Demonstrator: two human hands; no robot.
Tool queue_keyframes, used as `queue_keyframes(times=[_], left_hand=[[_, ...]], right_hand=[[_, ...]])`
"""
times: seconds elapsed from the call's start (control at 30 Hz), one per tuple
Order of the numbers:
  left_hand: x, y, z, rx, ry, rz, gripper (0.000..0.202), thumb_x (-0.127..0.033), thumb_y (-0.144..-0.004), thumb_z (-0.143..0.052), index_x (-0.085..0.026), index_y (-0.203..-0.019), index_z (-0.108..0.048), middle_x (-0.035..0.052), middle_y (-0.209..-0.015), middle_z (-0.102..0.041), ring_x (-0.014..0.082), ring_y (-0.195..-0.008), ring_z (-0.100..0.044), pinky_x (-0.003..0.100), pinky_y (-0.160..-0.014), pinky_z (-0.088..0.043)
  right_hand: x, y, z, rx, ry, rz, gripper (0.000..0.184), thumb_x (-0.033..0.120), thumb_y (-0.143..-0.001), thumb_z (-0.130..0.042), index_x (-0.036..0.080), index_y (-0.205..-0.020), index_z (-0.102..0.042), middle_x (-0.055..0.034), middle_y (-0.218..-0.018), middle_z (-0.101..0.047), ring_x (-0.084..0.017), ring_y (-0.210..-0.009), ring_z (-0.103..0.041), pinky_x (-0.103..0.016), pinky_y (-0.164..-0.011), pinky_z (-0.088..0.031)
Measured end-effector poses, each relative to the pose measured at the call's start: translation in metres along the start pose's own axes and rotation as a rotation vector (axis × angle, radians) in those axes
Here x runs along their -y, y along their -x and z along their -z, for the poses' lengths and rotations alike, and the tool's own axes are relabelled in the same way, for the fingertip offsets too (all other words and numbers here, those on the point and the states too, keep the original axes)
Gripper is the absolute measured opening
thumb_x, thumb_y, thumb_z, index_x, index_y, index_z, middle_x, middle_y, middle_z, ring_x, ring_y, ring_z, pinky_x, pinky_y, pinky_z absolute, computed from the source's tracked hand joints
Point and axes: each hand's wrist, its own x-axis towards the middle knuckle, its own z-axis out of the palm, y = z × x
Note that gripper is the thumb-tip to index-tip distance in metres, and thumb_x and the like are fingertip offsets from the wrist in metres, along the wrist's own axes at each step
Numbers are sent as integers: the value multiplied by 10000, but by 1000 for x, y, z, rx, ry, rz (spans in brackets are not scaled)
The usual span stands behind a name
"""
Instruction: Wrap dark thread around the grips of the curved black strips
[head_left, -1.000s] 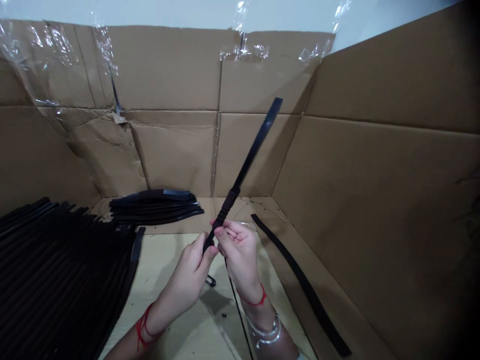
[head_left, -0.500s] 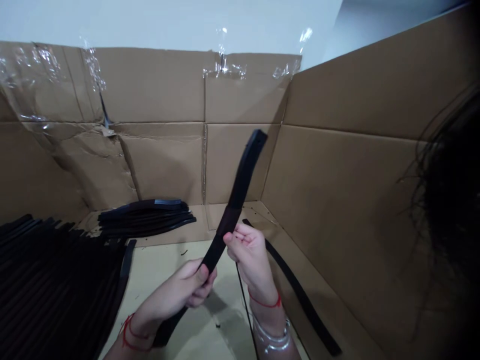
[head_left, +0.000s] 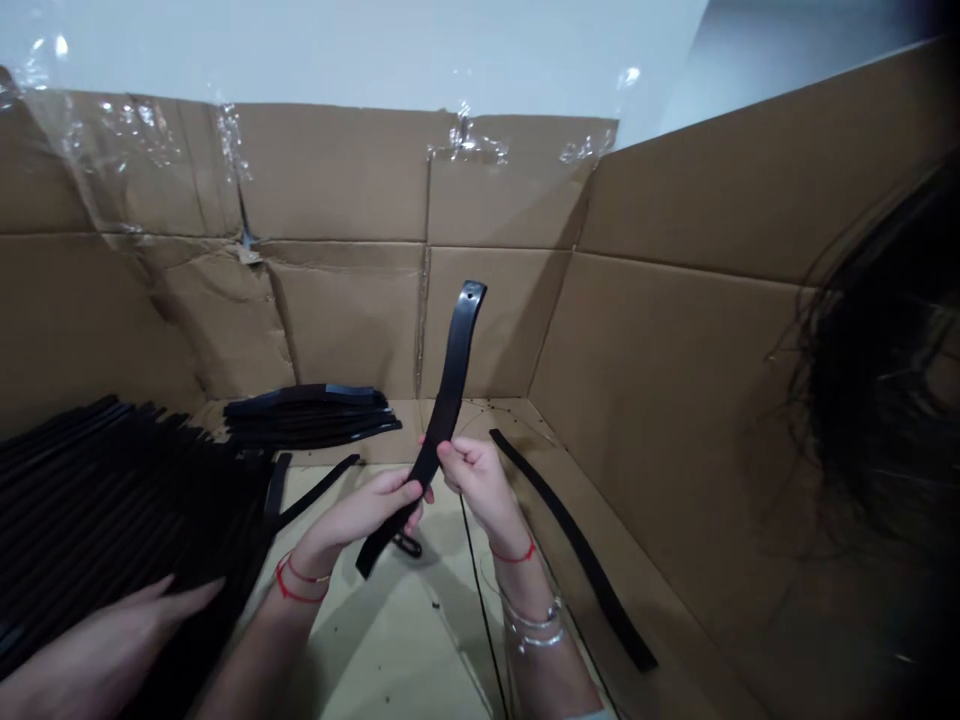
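Brown cardboard panels (head_left: 352, 170) stand beyond the left hand (head_left: 367, 510) and right hand (head_left: 481, 485). Both pinch a curved, flat, black, plastic-looking strip (head_left: 450, 392) slanting up between them (probably light, springy); hold near mid-length.

Black strips, single: three. Held strip (head_left: 450, 385), one, between left hand (head_left: 379, 500) and right hand (head_left: 480, 490); right strip (head_left: 585, 550), one, along right edge of table (head_left: 382, 640); left strip (head_left: 319, 492), one, near back left corner.
Piles: two. Large pile (head_left: 112, 510), left edge; small pile (head_left: 307, 420), back edge; strips overlap, uncountable.
Hands: three, including co-worker's hand (head_left: 142, 625), front left corner.
Looped black object (head_left: 409, 546): one, partly hidden.
Red wristbands (head_left: 296, 592): three strands, two left, one right.
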Motion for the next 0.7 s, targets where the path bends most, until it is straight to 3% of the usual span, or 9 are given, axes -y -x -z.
queue_keyframes(times=[0.13,0.27,0.37,0.6,0.7], left_hand=[[2,13,-30,-123,47,-10,492,-657,-874,-428,-171,-796,-435,-60,-552,-356,57,-438,-277,202,-425,-222],[-2,31,-71,-297,-1,-70,415,-588,-924,-379,-197,-793,-428,-33,-592,-381,81,-471,-320,236,-443,-229],[-5,40,-89,-365,-63,-84,405,-574,-930,-365,-204,-776,-423,-24,-602,-381,98,-491,-361,245,-450,-268],[-5,50,-92,-426,-201,-135,367,-504,-960,-354,-187,-787,-421,-32,-578,-398,85,-490,-368,214,-448,-285],[1,55,-85,-503,-243,-121,368,-491,-962,-370,-175,-786,-440,-44,-551,-388,70,-462,-358,196,-432,-267]], right_hand=[[4,8,2,-43,30,15,532,608,-793,-702,78,-804,-648,81,-513,-197,-48,-442,-141,-190,-420,-90],[16,23,-3,-201,22,130,480,553,-846,-677,115,-679,-572,72,-533,-178,-58,-463,-144,-198,-432,-108],[23,30,-8,-235,13,168,513,487,-854,-701,137,-580,-444,64,-552,-181,-57,-473,-152,-195,-426,-122],[23,37,-19,-294,41,243,493,418,-900,-677,147,-594,-402,55,-568,-214,-63,-480,-190,-200,-434,-149],[20,34,-18,-203,82,199,523,423,-905,-671,157,-590,-349,53,-561,-227,-63,-482,-195,-210,-442,-144]])
